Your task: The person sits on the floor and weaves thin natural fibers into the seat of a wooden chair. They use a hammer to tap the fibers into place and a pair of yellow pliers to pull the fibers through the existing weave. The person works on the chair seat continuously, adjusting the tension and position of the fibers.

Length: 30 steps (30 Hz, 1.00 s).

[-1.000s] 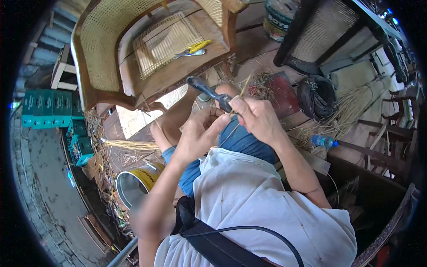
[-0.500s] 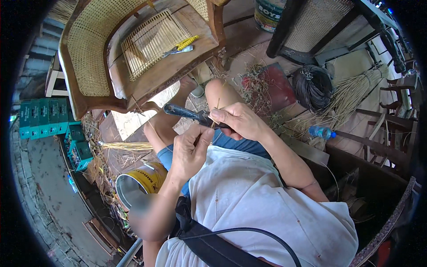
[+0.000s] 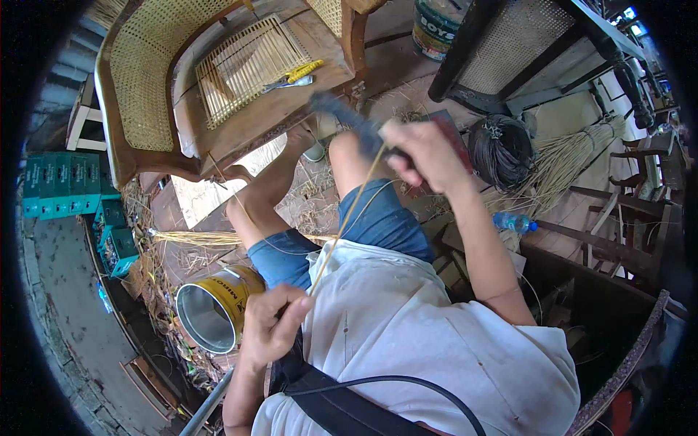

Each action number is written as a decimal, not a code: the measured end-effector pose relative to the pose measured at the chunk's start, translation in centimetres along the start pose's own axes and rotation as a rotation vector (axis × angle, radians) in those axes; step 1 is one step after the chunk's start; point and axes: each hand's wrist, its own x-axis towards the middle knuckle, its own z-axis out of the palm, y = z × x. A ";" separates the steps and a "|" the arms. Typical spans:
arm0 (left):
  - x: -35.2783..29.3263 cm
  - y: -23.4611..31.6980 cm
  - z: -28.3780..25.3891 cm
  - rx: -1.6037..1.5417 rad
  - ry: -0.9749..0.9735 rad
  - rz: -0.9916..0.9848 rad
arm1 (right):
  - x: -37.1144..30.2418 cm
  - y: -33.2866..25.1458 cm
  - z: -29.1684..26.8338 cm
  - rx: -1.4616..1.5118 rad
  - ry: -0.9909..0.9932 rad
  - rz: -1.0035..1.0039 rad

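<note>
From the head view, a pale strip (image 3: pixel 345 221) runs slantwise between the two hands, straight enough to look taut. Its lower end is pinched between the thumb and fingers of the left hand (image 3: pixel 273 323); its upper end meets the right hand (image 3: pixel 429 156), whose fingers are wrapped around a dark tool (image 3: pixel 338 110). The tool is blurred, so I cannot tell whether the strip passes through it or is pressed against it.

As for progress, a long stretch of strip lies between the hands, which suggests work on this piece is under way; how much of it is left cannot be told. Ahead of the hands and to their left, the chair back (image 3: pixel 142 80) is filled with fine mesh, while the seat panel (image 3: pixel 251 65) has rows of strands with gaps, so it looks only partly filled. A loose bundle (image 3: pixel 200 237) lies beyond the left hand, and a bigger bundle (image 3: pixel 574 160) lies well to the right of the right hand.

The hands are well apart. The left is low and close to the shirt (image 3: pixel 407 312), fingers curled, thumb pointing up and inward. The right is higher and farther forward, its forearm reaching up from the lower right.
</note>
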 end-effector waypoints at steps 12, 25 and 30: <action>11.4 -2.5 2.7 -0.118 0.125 0.164 | -3.9 -1.7 5.9 -0.459 0.093 -0.280; 9.4 -1.0 4.2 0.085 0.016 0.196 | -2.6 2.4 3.7 -0.091 -0.046 0.001; 5.4 0.4 1.9 0.140 -0.007 0.212 | -1.0 0.5 -1.0 0.074 0.023 -0.001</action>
